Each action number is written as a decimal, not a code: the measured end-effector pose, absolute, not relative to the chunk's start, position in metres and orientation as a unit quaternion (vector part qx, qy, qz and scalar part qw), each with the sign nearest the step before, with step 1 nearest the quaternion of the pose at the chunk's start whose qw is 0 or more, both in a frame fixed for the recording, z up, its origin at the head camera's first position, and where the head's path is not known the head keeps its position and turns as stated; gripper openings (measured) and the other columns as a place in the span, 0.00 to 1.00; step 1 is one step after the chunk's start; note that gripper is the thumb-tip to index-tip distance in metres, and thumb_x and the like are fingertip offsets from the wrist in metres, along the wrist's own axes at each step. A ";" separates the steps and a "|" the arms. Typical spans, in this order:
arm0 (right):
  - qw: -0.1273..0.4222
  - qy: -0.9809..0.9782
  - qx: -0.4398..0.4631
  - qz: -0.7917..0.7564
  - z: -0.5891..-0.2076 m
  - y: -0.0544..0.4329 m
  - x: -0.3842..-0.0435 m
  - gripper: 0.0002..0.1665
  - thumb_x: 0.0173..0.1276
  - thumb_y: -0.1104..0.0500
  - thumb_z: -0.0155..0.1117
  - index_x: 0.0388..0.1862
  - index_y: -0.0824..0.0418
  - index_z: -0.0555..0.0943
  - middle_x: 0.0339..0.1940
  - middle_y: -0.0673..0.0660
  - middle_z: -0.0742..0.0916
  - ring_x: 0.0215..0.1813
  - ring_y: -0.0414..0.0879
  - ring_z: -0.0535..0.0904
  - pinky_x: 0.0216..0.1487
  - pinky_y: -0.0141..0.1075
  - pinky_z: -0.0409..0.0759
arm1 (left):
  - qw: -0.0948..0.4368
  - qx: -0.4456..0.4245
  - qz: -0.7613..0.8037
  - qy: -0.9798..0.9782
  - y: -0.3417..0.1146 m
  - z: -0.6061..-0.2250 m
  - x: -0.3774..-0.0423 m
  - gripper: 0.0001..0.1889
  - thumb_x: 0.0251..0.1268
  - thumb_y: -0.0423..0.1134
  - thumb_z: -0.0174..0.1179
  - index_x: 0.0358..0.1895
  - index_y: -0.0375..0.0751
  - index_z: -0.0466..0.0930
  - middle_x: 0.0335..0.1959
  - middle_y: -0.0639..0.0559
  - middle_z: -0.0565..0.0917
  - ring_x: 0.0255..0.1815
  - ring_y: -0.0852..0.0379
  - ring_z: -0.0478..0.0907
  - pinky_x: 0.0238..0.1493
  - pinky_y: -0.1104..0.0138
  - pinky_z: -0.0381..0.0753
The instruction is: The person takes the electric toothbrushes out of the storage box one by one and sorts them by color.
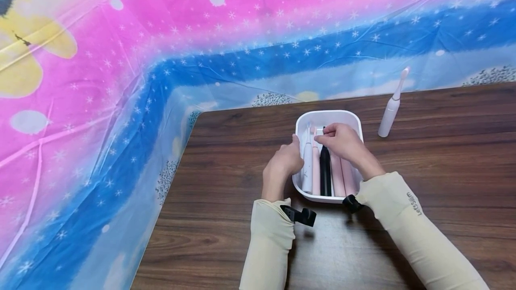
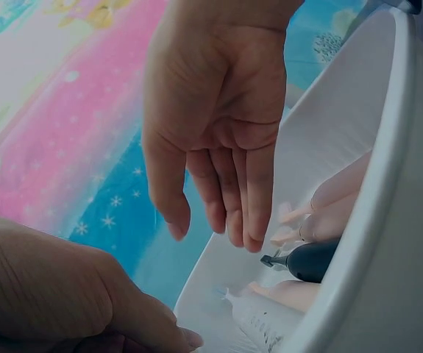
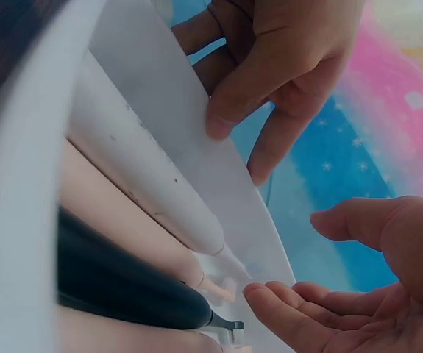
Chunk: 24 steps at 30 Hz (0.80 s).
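On a dark wood-grain table (image 1: 209, 182) sits one white, round-cornered box (image 1: 318, 198); five smooth, tapering toothbrushes lie side by side inside: one speckled white (image 1: 307, 169), three pink (image 1: 337, 176), one black (image 1: 324, 173). A sixth, pale toothbrush (image 1: 389, 116) stands outside, rightward. The left hand (image 1: 283, 159) grips the box's wall; the right hand (image 1: 341, 141), thumb and fingers apart, is over the brushes.

Dk. brown wood-grain table (image 1: 209, 160), far L corner beyond L hand (image 1: 283, 162); pale sheen + shadows on the top, nearer the person than both hands. On it, btwn hands: white rect. bin (image 1: 328, 199), L wall in L hand's grip, R hand (image 1: 342, 140) over it. Pale elec. toothbrush (image 1: 390, 113) stands upright R of R hand, apart from bin.
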State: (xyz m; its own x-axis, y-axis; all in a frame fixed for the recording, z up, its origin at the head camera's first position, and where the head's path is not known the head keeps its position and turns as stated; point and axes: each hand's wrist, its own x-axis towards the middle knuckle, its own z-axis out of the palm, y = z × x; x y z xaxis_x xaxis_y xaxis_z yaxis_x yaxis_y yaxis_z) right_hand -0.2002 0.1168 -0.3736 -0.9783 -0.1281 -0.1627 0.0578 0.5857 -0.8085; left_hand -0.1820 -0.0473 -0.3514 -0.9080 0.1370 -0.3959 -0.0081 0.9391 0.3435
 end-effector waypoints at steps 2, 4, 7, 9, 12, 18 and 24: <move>0.107 0.884 -0.021 -0.455 -0.374 0.116 -0.200 0.32 0.69 0.49 0.57 0.62 0.71 0.71 0.57 0.69 0.80 0.58 0.58 0.76 0.58 0.49 0.73 | 0.210 0.035 0.170 0.962 -0.047 -0.351 -0.182 0.36 0.70 0.36 0.46 0.78 0.43 0.41 0.67 0.43 0.72 0.56 0.50 0.74 0.51 0.59 0.74; 0.109 0.884 -0.023 -0.455 -0.374 0.115 -0.199 0.32 0.69 0.49 0.57 0.62 0.72 0.71 0.57 0.69 0.80 0.57 0.58 0.77 0.57 0.48 0.74 | 0.208 0.037 0.169 0.963 -0.047 -0.352 -0.182 0.36 0.70 0.36 0.46 0.77 0.42 0.41 0.67 0.42 0.72 0.57 0.50 0.74 0.52 0.59 0.74; 0.114 0.882 -0.026 -0.456 -0.374 0.113 -0.199 0.32 0.69 0.49 0.58 0.62 0.72 0.71 0.56 0.69 0.80 0.55 0.57 0.77 0.57 0.48 0.74 | 0.206 0.037 0.170 0.963 -0.048 -0.351 -0.182 0.36 0.70 0.36 0.46 0.77 0.42 0.42 0.66 0.42 0.72 0.56 0.50 0.74 0.52 0.59 0.74; 0.118 0.882 -0.027 -0.456 -0.375 0.112 -0.199 0.31 0.69 0.50 0.57 0.61 0.72 0.72 0.56 0.69 0.80 0.55 0.56 0.77 0.57 0.48 0.74 | 0.203 0.038 0.167 0.964 -0.048 -0.352 -0.182 0.36 0.70 0.36 0.46 0.77 0.42 0.42 0.66 0.42 0.72 0.55 0.50 0.75 0.51 0.59 0.75; 0.123 0.881 -0.025 -0.457 -0.376 0.111 -0.200 0.30 0.69 0.50 0.57 0.60 0.72 0.74 0.55 0.68 0.81 0.53 0.55 0.77 0.56 0.46 0.74 | 0.201 0.039 0.165 0.965 -0.047 -0.351 -0.181 0.36 0.70 0.36 0.47 0.77 0.42 0.42 0.66 0.42 0.73 0.55 0.50 0.75 0.51 0.60 0.75; 0.131 0.876 -0.022 -0.463 -0.380 0.108 -0.202 0.27 0.68 0.50 0.58 0.55 0.70 0.78 0.50 0.65 0.84 0.47 0.50 0.77 0.50 0.39 0.74 | 0.202 0.039 0.166 0.964 -0.047 -0.352 -0.181 0.36 0.70 0.36 0.47 0.77 0.42 0.42 0.65 0.42 0.73 0.52 0.51 0.75 0.49 0.60 0.75; 0.143 0.868 -0.021 -0.475 -0.381 0.105 -0.203 0.24 0.68 0.50 0.58 0.52 0.69 0.80 0.43 0.62 0.87 0.43 0.47 0.79 0.46 0.33 0.73 | 0.201 0.038 0.170 0.964 -0.047 -0.352 -0.181 0.36 0.70 0.36 0.47 0.77 0.42 0.41 0.66 0.42 0.73 0.51 0.51 0.75 0.48 0.60 0.75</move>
